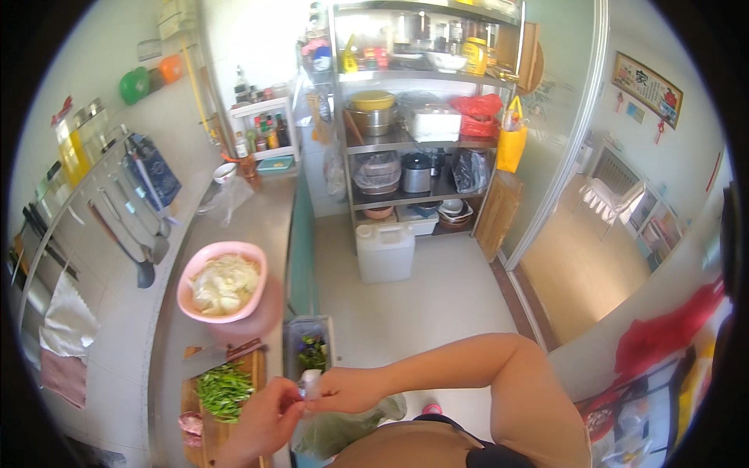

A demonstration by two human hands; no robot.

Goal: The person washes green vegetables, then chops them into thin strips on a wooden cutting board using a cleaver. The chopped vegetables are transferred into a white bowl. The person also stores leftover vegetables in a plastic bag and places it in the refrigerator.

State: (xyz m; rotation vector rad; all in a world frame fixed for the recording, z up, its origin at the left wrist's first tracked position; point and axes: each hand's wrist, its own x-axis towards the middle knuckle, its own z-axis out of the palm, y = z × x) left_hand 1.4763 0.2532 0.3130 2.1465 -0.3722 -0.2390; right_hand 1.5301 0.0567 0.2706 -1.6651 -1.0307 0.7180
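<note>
My left hand (272, 412) and my right hand (351, 391) meet over the counter's edge, both pinching the gathered neck of a clear plastic bag (339, 430). Green contents show through the bag, which hangs below my hands in front of my body. Beside my left hand, chopped green vegetables (224, 391) lie on a wooden cutting board (256, 365). A cleaver (208, 360) rests across the board's far end, and pieces of raw meat (191, 430) sit at its left edge. Beyond the board stands a pink plastic basin (182, 286) holding pale, stringy food.
An open bin (330, 339) with plant scraps stands against the counter (263, 205). A white plastic jerrycan (385, 251) is on the floor before a metal shelf rack (421, 143) of pots. Utensils (145, 272) hang on the left wall; a glass sliding door (556, 146) is at right.
</note>
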